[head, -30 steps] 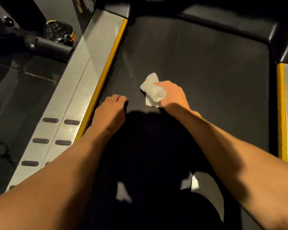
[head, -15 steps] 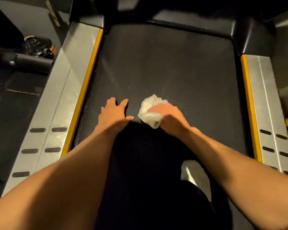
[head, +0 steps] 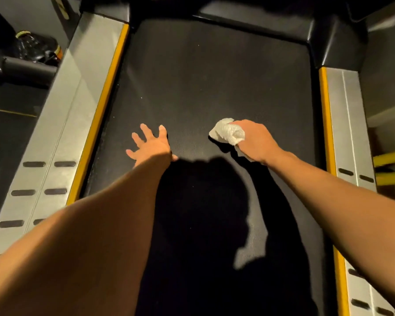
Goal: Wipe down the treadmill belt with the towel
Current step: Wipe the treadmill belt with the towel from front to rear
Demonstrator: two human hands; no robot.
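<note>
White crumpled towel [head: 227,132], gripped by the right hand [head: 255,142], presses the treadmill belt [head: 214,76] mid-wipe; left hand [head: 152,145], fingers spread flat, braces. Next, sweep toward unwiped belt.

Grey left foot rail [head: 55,133], grey right foot rail [head: 348,124], black front cover [head: 335,42], yellow bars [head: 391,157]

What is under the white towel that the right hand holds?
Under the towel lies the black treadmill belt. The right hand grips the towel. The patch of belt directly beneath is covered, so its state cannot be seen.
</note>
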